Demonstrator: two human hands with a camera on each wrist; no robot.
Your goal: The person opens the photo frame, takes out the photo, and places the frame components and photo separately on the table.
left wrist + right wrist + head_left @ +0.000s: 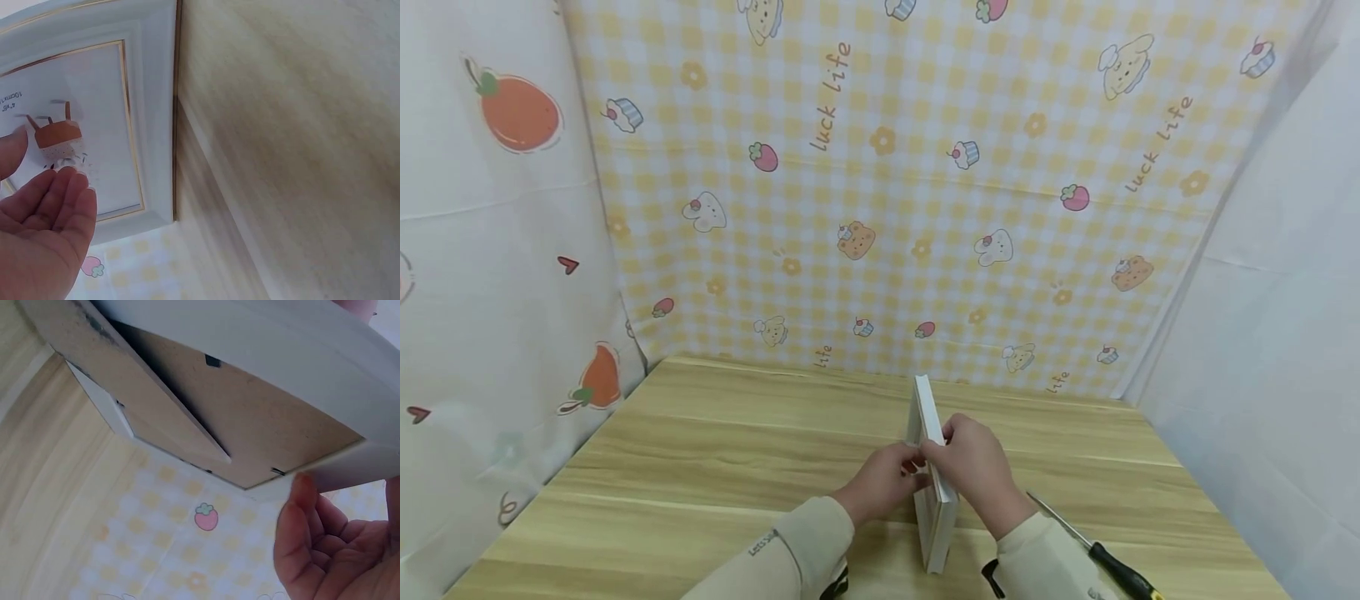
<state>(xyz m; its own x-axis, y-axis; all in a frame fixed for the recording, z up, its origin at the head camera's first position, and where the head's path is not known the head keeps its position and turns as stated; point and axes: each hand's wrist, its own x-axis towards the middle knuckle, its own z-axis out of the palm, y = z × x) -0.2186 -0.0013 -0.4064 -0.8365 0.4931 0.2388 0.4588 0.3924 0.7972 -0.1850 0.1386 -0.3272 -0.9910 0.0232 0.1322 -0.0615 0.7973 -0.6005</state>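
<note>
A white picture frame [929, 408] stands upright on the table, seen nearly edge-on in the head view. My right hand [976, 467] grips its upper edge, fingers on the back side. On the left, my left hand [880, 482] is by the frame's front, with its fingers loosely bent and nothing between them in the left wrist view. That view shows the front, with a gold inner line and a printed insert sheet [103, 162]. In the right wrist view, the brown backboard [281, 406] has small dark metal tabs and a support leg [159, 394] angled away from it.
A screwdriver [1116, 568] with a black and yellow handle lies right of the frame, partly behind the right sleeve [1048, 558]. The wood-grain table [722, 442] ends at a checkered cloth [880, 200] behind, with white cloths hanging at both sides.
</note>
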